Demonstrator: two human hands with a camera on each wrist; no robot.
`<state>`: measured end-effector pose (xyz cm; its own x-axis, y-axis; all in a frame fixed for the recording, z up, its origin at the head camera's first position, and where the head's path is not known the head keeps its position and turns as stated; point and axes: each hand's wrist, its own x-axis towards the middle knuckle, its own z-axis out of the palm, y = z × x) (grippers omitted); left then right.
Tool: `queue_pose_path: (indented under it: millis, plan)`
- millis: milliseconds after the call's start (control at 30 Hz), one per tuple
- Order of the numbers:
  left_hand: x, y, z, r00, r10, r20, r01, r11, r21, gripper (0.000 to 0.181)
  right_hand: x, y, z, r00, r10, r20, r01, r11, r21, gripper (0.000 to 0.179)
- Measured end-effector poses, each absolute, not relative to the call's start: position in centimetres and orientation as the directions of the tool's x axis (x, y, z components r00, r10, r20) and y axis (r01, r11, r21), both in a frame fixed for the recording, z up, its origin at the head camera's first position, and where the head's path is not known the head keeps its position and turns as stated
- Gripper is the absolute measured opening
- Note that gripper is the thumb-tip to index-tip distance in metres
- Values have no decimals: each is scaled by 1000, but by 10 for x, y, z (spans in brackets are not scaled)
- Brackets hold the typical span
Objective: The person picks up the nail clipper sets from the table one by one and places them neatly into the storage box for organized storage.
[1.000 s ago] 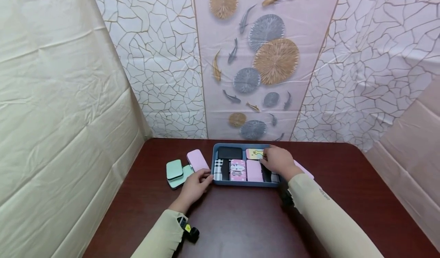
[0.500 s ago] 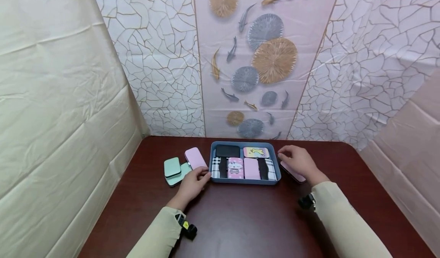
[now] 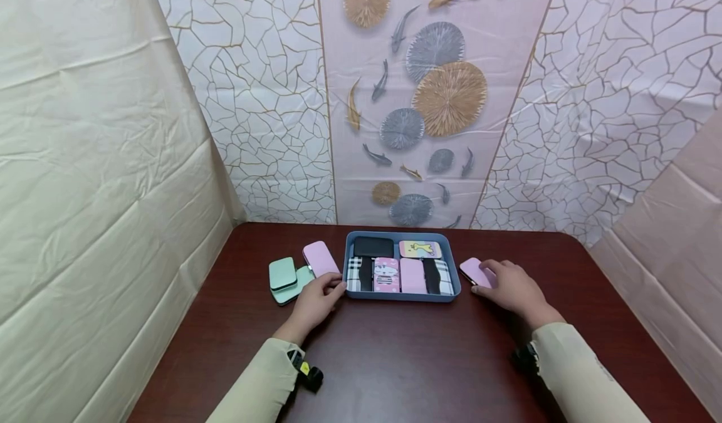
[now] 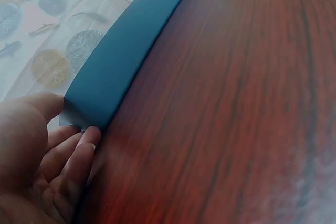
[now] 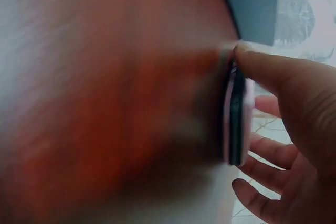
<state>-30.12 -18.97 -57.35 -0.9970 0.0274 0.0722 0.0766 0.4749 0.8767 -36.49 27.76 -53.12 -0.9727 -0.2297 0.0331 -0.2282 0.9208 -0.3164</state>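
A blue rectangular tray (image 3: pixel 400 297) stands at the back middle of the table, holding several small flat cases. My left hand (image 3: pixel 314 301) holds the tray's near left corner; in the left wrist view, thumb and fingertips lie on either side of that corner. Right of the tray, a small pink case (image 3: pixel 475 270) with a dark edge lies on the table, partly covered by my right hand (image 3: pixel 510 290). In the right wrist view, the thumb presses one edge of this pink case (image 5: pixel 237 119), while the fingers reach around its other side.
Inside the tray are a black case (image 3: pixel 373 247), a giraffe-print case (image 3: pixel 420 249), a pink patterned case (image 3: pixel 386 275), a plain pink case (image 3: pixel 413 276) and checked cases (image 3: pixel 444 276). Left of it lie a pink case (image 3: pixel 320 258) and two mint-green cases (image 3: pixel 282 273). Fabric hangs behind.
My right hand has left the giraffe-print case in the tray and moved right and nearer, onto the pink case outside. My left hand stays at the tray corner.
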Motion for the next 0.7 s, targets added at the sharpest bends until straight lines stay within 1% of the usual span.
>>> queue_pose_path:
  millis: [100,300,467,700]
  plan:
    - [-302,-190,-574,-997,26,73,77,473,877,35,-361,280,-535,-974,-224,39,-225,920,-320,74]
    - [-301,-189,-575,-997,41,69,80,467,881,36,-360,282,-537,-974,-219,59,-226,923,-310,63]
    - [-300,-189,-575,-997,39,73,83,469,879,36,-362,281,-537,-974,-216,73,-228,919,-321,58]
    - [-300,-191,-573,-996,41,81,91,468,879,35,-365,279,-531,-970,-206,131,-238,916,-322,54]
